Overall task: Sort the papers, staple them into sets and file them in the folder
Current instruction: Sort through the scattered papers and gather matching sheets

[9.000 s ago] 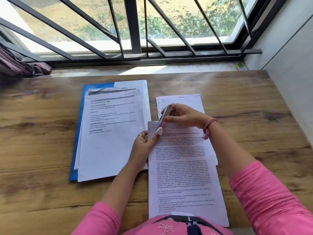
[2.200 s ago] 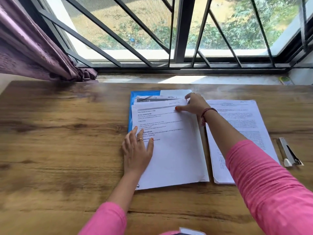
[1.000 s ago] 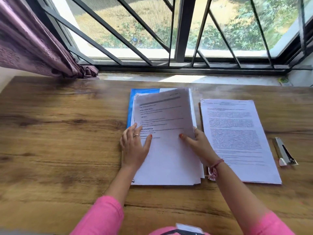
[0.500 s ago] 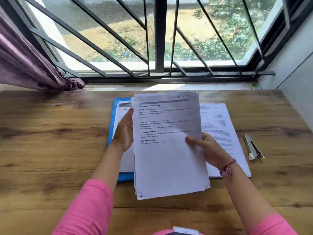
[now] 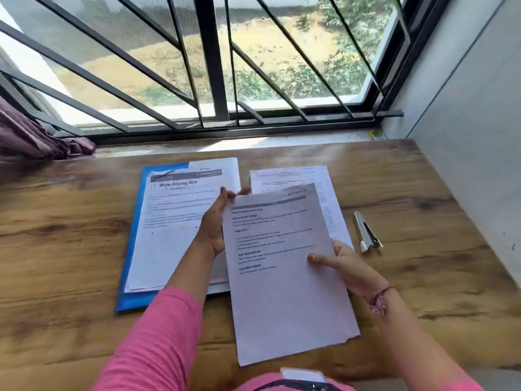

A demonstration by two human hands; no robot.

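Both hands' grip (image 5: 342,268) around lifted papers (image 5: 284,277)

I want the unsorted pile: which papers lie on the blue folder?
The papers headed "Wipe Drying Mat", left of the held set; the blue folder shows along their edge.

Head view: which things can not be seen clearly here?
- Held sheets: small print blurred; sheet count unclear.
- Left hand: fingers hidden behind the held sheets.
- Stapled set: mostly covered by the held sheets.
- Blue folder: inside covered by papers.
- Stapler: too small for detail.
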